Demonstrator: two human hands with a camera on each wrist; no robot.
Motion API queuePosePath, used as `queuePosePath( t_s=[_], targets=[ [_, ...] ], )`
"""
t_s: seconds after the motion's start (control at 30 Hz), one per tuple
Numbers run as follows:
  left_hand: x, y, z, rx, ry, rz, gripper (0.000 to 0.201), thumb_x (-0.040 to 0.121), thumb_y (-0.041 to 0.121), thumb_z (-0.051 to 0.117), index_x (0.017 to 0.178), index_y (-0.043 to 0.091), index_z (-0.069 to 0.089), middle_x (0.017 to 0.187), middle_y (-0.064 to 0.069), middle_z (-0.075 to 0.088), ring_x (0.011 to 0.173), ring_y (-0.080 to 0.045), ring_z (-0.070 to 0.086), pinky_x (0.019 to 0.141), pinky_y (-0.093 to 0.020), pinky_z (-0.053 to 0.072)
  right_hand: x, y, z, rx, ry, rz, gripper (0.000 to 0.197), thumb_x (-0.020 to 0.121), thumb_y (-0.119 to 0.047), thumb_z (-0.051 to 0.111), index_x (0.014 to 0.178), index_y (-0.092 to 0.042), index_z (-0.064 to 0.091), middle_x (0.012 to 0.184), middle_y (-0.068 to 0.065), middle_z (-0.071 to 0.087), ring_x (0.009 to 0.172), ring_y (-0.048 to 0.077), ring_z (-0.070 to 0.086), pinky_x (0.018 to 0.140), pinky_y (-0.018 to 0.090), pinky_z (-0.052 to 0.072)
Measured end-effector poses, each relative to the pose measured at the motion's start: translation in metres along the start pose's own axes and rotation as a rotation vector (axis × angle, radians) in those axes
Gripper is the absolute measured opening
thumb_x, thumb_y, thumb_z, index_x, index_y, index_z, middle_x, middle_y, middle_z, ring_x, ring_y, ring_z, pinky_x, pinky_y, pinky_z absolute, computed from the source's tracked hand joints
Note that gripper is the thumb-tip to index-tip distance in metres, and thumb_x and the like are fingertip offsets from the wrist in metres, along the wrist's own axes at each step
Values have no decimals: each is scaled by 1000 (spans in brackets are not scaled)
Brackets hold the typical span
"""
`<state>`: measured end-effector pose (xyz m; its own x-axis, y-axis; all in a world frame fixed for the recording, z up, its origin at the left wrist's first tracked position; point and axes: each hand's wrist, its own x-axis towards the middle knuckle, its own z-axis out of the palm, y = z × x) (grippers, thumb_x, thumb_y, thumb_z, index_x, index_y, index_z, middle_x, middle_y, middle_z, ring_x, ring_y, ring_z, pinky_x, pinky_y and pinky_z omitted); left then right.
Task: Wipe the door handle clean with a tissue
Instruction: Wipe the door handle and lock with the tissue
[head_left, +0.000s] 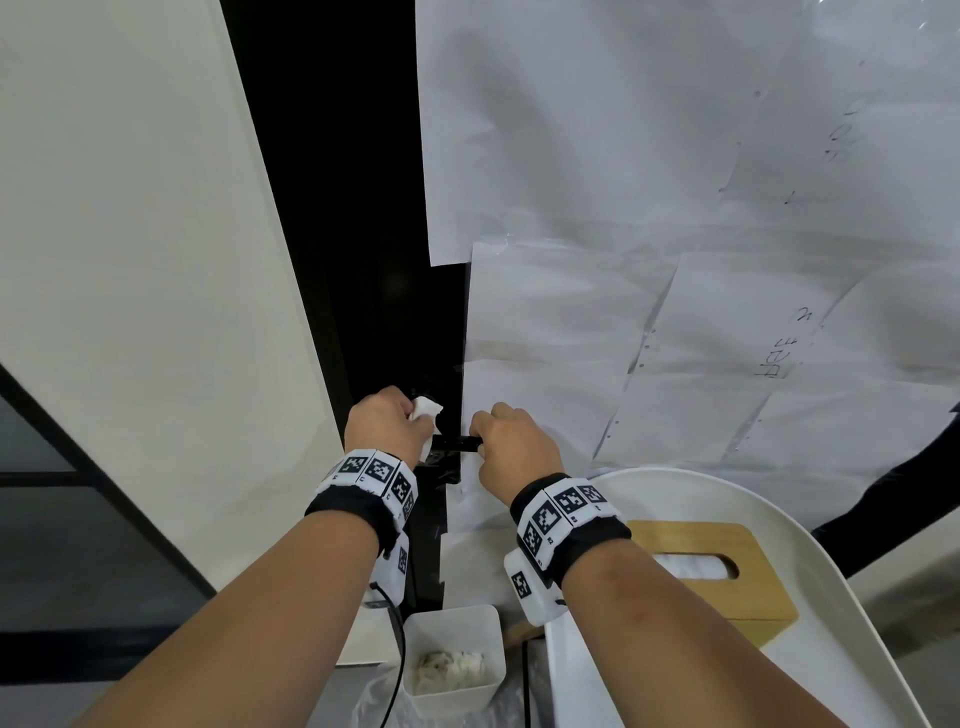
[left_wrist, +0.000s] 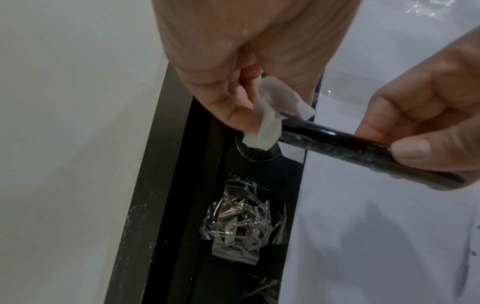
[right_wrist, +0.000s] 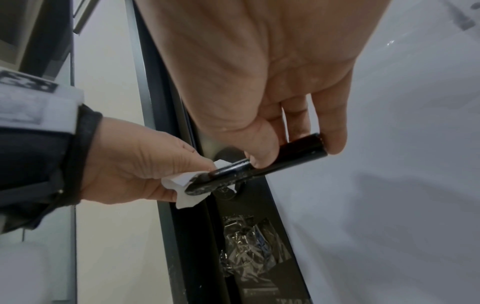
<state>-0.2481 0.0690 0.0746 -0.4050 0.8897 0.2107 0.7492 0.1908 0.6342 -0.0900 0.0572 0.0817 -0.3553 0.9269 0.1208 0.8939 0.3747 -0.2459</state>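
Both forearms reach up from the bottom of the head view, each wrist wrapped in a black band with white marker tiles. At the centre of that frame the left hand (head_left: 387, 428) has its fingers (left_wrist: 235, 115) curled round a crumpled white tissue (left_wrist: 267, 121), pressing it against the inner end of the black door handle (left_wrist: 345, 148), where the lever meets its round base on the dark door edge. Just right of it, the right hand (head_left: 511, 449) pinches the handle's free end between thumb and fingertips (right_wrist: 335, 142); the handle runs level between the two hands. White specks show along the lever's underside in both wrist views.

Sheets of white paper (head_left: 649, 208) cover the door across the upper right of the head view. Below the handle, crinkled clear plastic (left_wrist: 241, 224) is stuck on the dark strip. At the lower right sits a white tray (head_left: 857, 551) holding a wooden tissue box (head_left: 727, 597), and at the bottom centre a small white bin (head_left: 457, 623) contains used tissues.
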Motion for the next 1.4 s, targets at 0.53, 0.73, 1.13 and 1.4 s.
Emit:
queuePosePath(
  t_s=[0.53,0.73,1.13,1.4],
  targets=[
    [-8,-6,-3,24,-47,86,18,91,19,55,95,13,72,81,-11,69,74,-28,64,62,-26,47,-1,-3,-1,-14,-1,-2,24,83,-3,48,104,-11,56,103,9,52,94,27,50,61,34,40],
    [-21,-6,-7,85,-91,193,29,91,14,51,113,15,69,98,-15,66,85,-28,64,73,-32,54,-3,-7,-1,-49,15,13,27,80,2,47,103,-10,52,103,10,51,93,27,49,60,34,38],
    [-13,-16,-9,-90,-81,-88,20,92,24,57,98,6,63,84,-12,66,82,-29,64,65,-26,41,-3,-3,-1,-23,2,-3,28,81,1,45,104,-11,53,102,9,51,93,26,48,59,33,36],
    [-10,-7,-8,-128,-51,-82,21,92,14,52,102,6,68,89,-13,70,81,-26,63,67,-24,41,-1,-3,0,-23,7,-4,26,79,1,46,102,-11,52,101,8,51,90,25,46,58,32,34]
  ],
)
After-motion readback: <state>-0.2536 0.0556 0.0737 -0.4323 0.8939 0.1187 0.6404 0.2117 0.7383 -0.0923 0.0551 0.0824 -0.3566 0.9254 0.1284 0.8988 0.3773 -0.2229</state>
